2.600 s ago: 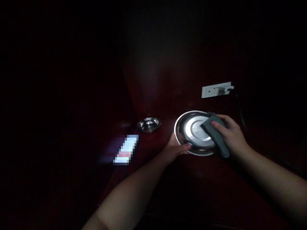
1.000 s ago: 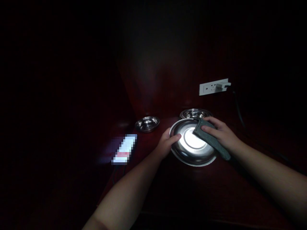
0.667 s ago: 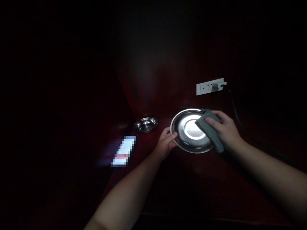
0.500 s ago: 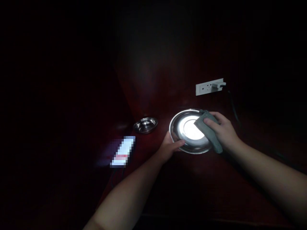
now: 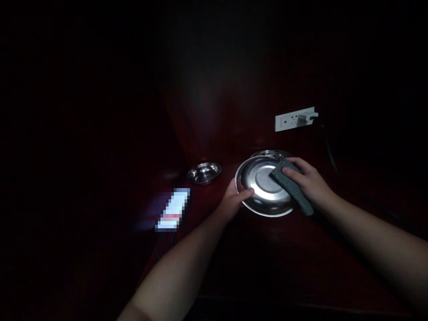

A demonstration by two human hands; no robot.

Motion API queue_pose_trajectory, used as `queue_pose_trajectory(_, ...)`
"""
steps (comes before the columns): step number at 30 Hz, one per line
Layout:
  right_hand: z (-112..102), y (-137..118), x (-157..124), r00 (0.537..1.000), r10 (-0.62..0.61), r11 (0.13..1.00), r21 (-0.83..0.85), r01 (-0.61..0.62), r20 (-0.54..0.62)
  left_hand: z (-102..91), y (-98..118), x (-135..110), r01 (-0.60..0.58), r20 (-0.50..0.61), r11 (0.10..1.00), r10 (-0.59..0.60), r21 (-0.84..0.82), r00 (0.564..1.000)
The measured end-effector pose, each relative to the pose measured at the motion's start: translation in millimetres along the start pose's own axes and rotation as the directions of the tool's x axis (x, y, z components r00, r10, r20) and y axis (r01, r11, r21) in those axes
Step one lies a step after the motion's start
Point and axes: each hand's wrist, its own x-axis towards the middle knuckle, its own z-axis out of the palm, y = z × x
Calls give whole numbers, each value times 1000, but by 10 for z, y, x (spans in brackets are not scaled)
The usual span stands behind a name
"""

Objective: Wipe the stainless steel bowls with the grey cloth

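Observation:
A shiny round metal plate [image 5: 264, 178] with a raised rim is held up in front of me, tilted so its inner face shows. My left hand [image 5: 236, 198] grips its left edge, thumb lying over the inside. Over the plate's right side, my right hand [image 5: 309, 180] pinches a folded grey-green cloth [image 5: 292, 189] that touches the rim and inner surface. Some of the right fingers are hidden behind the cloth and plate. Just beyond the held plate, the rim of another metal dish [image 5: 270, 153] shows, mostly covered.
A small metal bowl [image 5: 204, 173] rests on the dark red surface to the left. Nearer me lies a lit phone [image 5: 174, 209], its screen blurred, with a cable. On the back wall is a white socket panel [image 5: 290, 120] with a plug; a dark cord [image 5: 329, 149] hangs from it.
The plate has tilted, so the bright glare on it has dimmed and the dish behind has come into sight. Both hands keep their hold, with the cloth almost in place.

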Motion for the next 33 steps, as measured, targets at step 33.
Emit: queue_pose_trajectory(33,-40,-21,15,999,-36,999,29,37,-20,27,16,31,4,-127,1000,-3,7,992)
